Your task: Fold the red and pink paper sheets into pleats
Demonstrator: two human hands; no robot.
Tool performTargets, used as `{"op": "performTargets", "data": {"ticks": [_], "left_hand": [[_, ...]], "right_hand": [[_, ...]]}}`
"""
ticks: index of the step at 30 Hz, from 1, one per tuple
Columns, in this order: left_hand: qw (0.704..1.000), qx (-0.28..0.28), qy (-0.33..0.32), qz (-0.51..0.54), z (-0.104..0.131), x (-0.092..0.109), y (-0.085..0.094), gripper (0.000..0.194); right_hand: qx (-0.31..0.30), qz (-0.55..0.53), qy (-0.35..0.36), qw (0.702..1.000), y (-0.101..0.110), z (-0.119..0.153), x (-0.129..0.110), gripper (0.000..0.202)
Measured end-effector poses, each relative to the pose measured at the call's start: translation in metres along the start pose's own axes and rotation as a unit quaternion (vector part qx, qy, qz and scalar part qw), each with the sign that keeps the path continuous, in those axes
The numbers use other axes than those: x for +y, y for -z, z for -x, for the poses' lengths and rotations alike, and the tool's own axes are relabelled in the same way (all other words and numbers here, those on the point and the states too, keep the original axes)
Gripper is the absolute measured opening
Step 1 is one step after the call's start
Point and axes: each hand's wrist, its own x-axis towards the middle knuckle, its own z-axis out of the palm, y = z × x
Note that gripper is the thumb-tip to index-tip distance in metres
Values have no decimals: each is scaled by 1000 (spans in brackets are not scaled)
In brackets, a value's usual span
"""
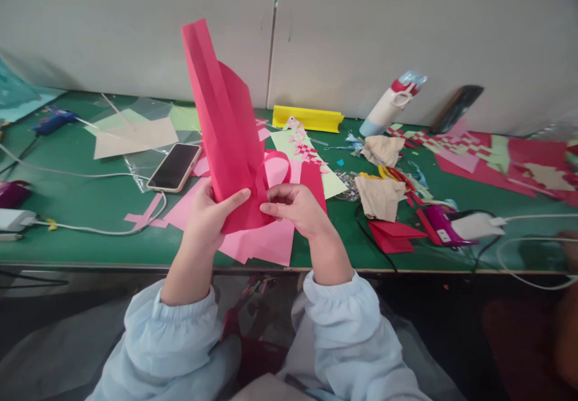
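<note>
A folded red paper piece [226,118] stands tilted above the table, with a tall pleated strip at its left and a curved part behind. My left hand [205,214] is closed on its lower left edge, the thumb lying across the front. At the lower right, my right hand [295,208] pinches a narrow red paper strip [276,159] that loops up and over beside the folded piece. Where the strip joins the larger piece is hard to make out. Pink paper sheets [266,247] lie beneath both hands.
A phone [174,167] with a cable lies left, near a blue glue gun [55,120]. Behind are a yellow folded strip [308,118] and a white bottle [392,105]. Rightward lie beige cloth pieces [382,197], a purple power socket [445,225] and woven paper [474,154].
</note>
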Motion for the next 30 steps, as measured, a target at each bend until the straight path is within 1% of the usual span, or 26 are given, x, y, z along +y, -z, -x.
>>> {"op": "performTargets", "data": {"ticks": [6, 14, 21, 25, 30], "left_hand": [[998, -44, 31, -19, 1, 2, 2, 53], [999, -40, 26, -12, -1, 0, 3, 52], [1000, -17, 11, -11, -3, 1, 3, 55], [999, -28, 10, -24, -4, 0, 4, 51], [999, -28, 2, -23, -3, 0, 4, 52]], "right_hand": [[22, -9, 4, 1000, 0, -2, 3, 27], [17, -47, 5, 999, -1, -4, 4, 27], [-23, -67, -15, 997, 2, -2, 2, 29], [-28, -41, -7, 999, 3, -1, 1, 30], [-20, 11, -10, 1000, 4, -2, 3, 28]]}}
